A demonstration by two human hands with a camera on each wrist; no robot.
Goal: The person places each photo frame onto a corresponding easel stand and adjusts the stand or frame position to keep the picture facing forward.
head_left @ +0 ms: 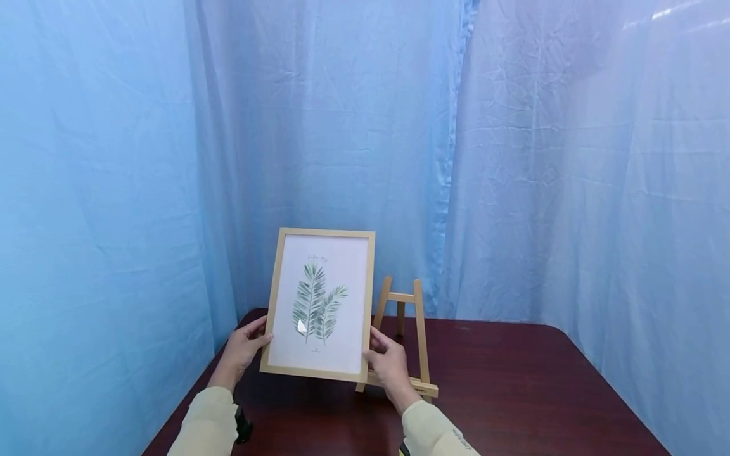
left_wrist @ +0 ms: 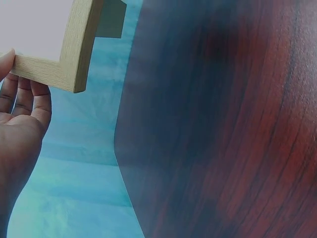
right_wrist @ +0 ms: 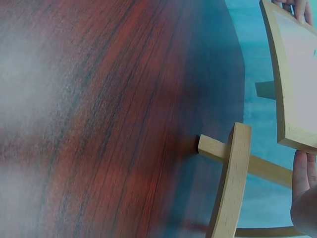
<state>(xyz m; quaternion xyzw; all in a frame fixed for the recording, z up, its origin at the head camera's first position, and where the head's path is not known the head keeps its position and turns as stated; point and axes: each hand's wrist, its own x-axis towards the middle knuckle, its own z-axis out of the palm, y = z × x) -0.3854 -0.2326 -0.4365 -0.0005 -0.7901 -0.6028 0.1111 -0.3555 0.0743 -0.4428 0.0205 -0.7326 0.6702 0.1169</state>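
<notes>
Both hands hold a picture frame (head_left: 323, 376) with a light wooden border and a print of two green fern leaves. It is raised over the table, nearly upright and slightly tilted. The left hand (head_left: 244, 346) pinches its left edge near the lower corner, thumb on the front and fingers behind, as the left wrist view shows on the frame's border (left_wrist: 39, 70). On the opposite edge the right hand (head_left: 390, 362) grips low down. A small wooden easel (head_left: 422, 332) stands just right of the frame, which overlaps it partly in the head view; the right forearm crosses before its ledge.
A dark reddish wooden table (head_left: 502, 380) with rounded back corners bears the easel. Blue curtains (head_left: 342, 126) hang behind it and along both sides. From the frame's back juts a dark support flap (left_wrist: 111, 20).
</notes>
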